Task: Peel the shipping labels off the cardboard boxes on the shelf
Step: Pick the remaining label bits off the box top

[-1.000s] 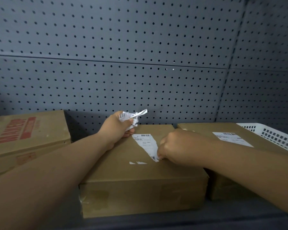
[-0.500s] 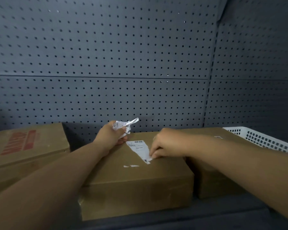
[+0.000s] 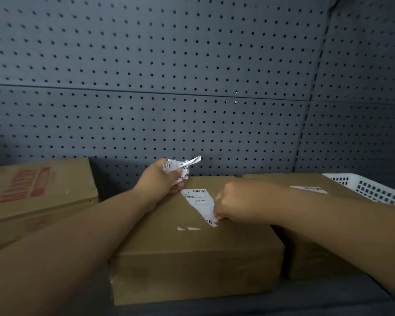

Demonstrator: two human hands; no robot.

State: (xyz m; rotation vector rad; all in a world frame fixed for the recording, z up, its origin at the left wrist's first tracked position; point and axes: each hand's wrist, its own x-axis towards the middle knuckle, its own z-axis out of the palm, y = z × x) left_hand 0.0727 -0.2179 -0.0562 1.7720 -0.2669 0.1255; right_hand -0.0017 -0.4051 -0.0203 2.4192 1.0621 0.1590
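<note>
Head view: left hand (image 3: 160,181) clutches crumpled scraps (image 3: 181,166), right hand (image 3: 235,201) pinches torn label (image 3: 201,202).

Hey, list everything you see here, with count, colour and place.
left box: one, brown with red print, far left
middle box: one, brown, centre
right box: one, brown, beside middle box
torn label: one, white, on middle box
second label: one, white, on right box
label remnants: two, white, on middle box
crumpled label pieces: one wad, white, in left hand
basket: one, white, far right
pegboard: several panels, grey-blue, behind
shelf: one, dark grey, under boxes
left hand: one, grips crumpled label pieces
right hand: one, pinches torn label
</note>
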